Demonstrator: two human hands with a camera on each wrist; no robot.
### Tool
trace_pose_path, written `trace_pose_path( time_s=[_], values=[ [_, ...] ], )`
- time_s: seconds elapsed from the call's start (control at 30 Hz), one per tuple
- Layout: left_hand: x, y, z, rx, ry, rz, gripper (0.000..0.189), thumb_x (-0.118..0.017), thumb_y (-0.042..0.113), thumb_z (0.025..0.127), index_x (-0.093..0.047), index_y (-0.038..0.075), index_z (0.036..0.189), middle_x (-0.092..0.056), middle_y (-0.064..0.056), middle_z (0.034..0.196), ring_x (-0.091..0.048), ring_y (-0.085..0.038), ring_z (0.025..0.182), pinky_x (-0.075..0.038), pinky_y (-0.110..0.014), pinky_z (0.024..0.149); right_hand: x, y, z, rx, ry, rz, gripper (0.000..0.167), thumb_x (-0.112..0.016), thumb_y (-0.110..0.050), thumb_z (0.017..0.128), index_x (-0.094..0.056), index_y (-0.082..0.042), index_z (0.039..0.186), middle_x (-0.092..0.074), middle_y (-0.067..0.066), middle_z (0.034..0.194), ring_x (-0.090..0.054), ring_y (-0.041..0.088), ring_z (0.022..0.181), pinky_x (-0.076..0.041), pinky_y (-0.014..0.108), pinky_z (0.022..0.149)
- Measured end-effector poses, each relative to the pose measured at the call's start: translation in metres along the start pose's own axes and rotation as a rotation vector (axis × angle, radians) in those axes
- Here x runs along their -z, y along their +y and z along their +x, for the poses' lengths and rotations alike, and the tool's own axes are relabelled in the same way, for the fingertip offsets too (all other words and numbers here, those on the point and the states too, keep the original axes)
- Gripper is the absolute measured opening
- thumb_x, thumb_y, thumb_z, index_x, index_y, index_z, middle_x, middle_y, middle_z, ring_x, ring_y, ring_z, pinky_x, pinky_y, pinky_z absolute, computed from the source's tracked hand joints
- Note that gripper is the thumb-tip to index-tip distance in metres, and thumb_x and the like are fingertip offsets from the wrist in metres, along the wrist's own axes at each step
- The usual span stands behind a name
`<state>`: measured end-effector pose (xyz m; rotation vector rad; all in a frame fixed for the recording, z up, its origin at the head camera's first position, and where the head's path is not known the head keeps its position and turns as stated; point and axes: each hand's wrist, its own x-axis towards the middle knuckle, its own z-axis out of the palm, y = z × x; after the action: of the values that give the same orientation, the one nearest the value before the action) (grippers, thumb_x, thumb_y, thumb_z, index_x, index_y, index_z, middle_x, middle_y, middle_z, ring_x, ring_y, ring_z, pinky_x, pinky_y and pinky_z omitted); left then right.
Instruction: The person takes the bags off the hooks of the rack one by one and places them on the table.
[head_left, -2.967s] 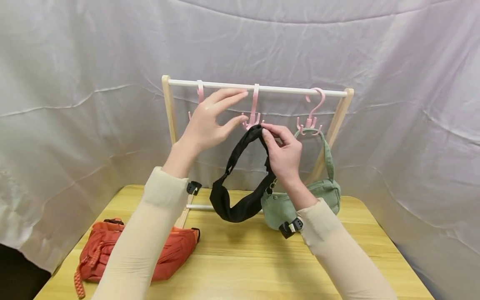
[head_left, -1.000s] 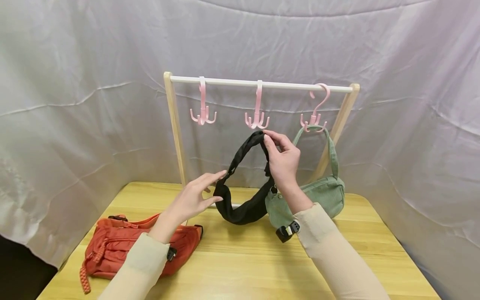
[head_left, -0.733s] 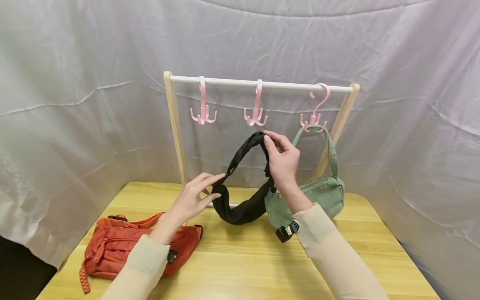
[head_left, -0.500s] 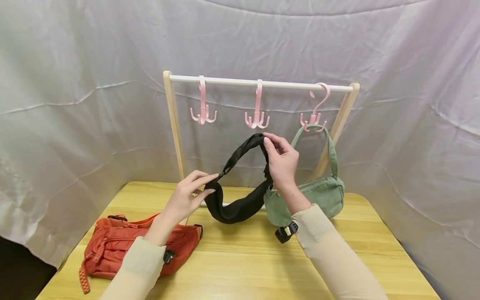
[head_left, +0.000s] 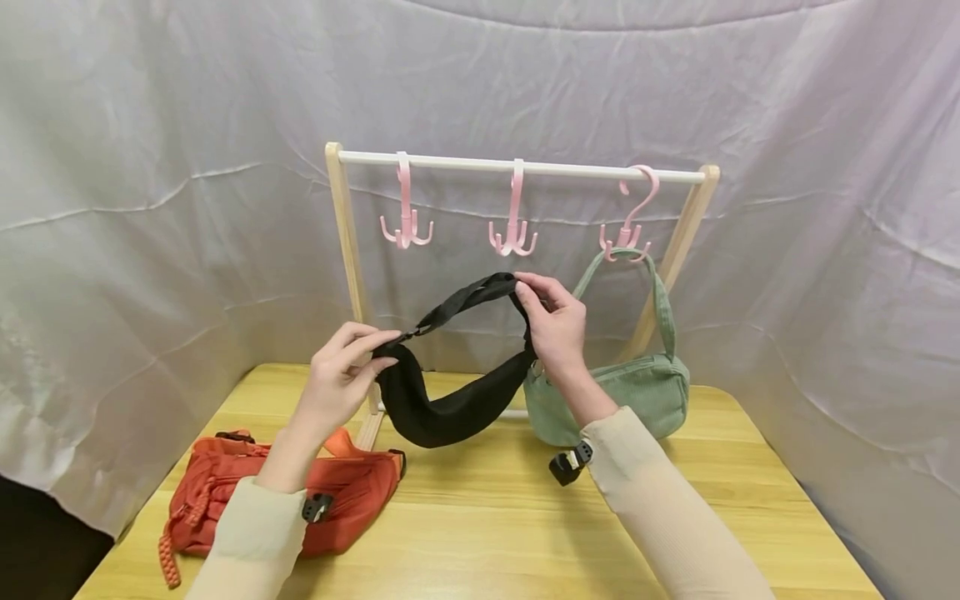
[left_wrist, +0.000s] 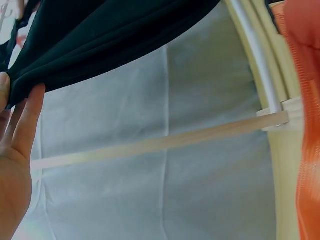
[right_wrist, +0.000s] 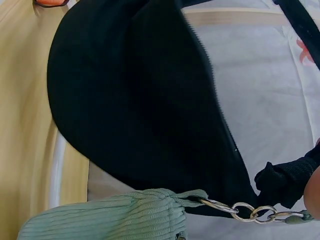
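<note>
A black shoulder bag (head_left: 450,412) with a zip and a black strap hangs between the two hands, above the table. My left hand (head_left: 339,367) pinches its left end, where the strap joins the body; the left wrist view shows fingers and thumb on the gathered black cloth (left_wrist: 100,45). My right hand (head_left: 553,325) pinches the top of the strap near its right side. In the right wrist view the bag's body (right_wrist: 135,95) fills the middle, its lower edge overlapping a green corduroy bag (right_wrist: 110,217) with a metal chain link.
A wooden rack with a white rail (head_left: 465,164) carries pink hooks, among them a left hook (head_left: 406,225) and a middle hook (head_left: 513,233). The green bag (head_left: 637,392) hangs from the right hook (head_left: 626,237). A red bag (head_left: 352,500) lies on the wooden table (head_left: 480,533) at left.
My left hand has come down from beside the hooks, taken hold of the black bag's left end and pulled it left. The strap has dropped below the middle hook and stretched wider.
</note>
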<state>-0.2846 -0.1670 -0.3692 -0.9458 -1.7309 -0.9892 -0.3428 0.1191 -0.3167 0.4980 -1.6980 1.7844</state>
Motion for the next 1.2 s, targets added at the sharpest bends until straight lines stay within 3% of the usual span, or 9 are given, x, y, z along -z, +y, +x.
trace_pose_path(
  time_s=[0.2, 0.43, 0.57, 0.97, 1.2],
  values=[
    [0.011, 0.007, 0.010, 0.007, 0.045, 0.027, 0.046, -0.082, -0.021, 0.074, -0.079, 0.001, 0.114, -0.069, -0.015, 0.104, -0.060, -0.017, 0.084, -0.044, -0.015, 0.056, -0.003, 0.002, 0.004, 0.014, -0.032, -0.010, 0.018, -0.074, -0.007, 0.097, -0.079, 0.002, 0.113, -0.076, 0.001, 0.102, -0.070, 0.006, 0.089, -0.056, 0.019, 0.080],
    [0.022, 0.012, 0.017, -0.011, 0.090, 0.054, 0.046, -0.081, -0.023, 0.072, -0.078, -0.002, 0.113, -0.067, -0.019, 0.101, -0.054, -0.016, 0.079, -0.037, -0.015, 0.054, -0.010, -0.003, 0.012, 0.073, -0.096, 0.037, 0.019, -0.075, -0.010, 0.097, -0.078, 0.001, 0.112, -0.077, -0.002, 0.100, -0.071, 0.008, 0.090, -0.058, 0.022, 0.081],
    [0.028, 0.014, 0.019, 0.001, 0.099, 0.068, 0.046, -0.081, -0.024, 0.072, -0.078, -0.003, 0.112, -0.067, -0.020, 0.101, -0.056, -0.015, 0.083, -0.038, -0.013, 0.053, -0.015, -0.004, 0.014, 0.083, -0.118, 0.053, 0.018, -0.075, -0.006, 0.096, -0.077, 0.003, 0.112, -0.077, -0.007, 0.099, -0.071, 0.007, 0.090, -0.057, 0.022, 0.082],
    [0.036, 0.017, 0.015, 0.037, 0.097, 0.078, 0.045, -0.081, -0.024, 0.071, -0.079, -0.002, 0.110, -0.067, -0.018, 0.100, -0.054, -0.013, 0.083, -0.034, -0.015, 0.052, -0.006, 0.006, -0.004, 0.041, -0.223, -0.004, 0.018, -0.070, 0.006, 0.096, -0.074, 0.011, 0.113, -0.074, 0.018, 0.109, -0.069, 0.004, 0.090, -0.056, 0.018, 0.081],
    [0.036, 0.021, 0.015, 0.063, 0.098, 0.051, 0.043, -0.080, -0.025, 0.071, -0.079, -0.003, 0.108, -0.066, -0.017, 0.098, -0.055, -0.011, 0.085, -0.036, -0.013, 0.053, 0.003, 0.011, -0.015, 0.043, -0.276, 0.017, 0.018, -0.071, 0.003, 0.096, -0.075, 0.007, 0.113, -0.072, 0.021, 0.113, -0.069, 0.009, 0.093, -0.055, 0.019, 0.077]
  ],
)
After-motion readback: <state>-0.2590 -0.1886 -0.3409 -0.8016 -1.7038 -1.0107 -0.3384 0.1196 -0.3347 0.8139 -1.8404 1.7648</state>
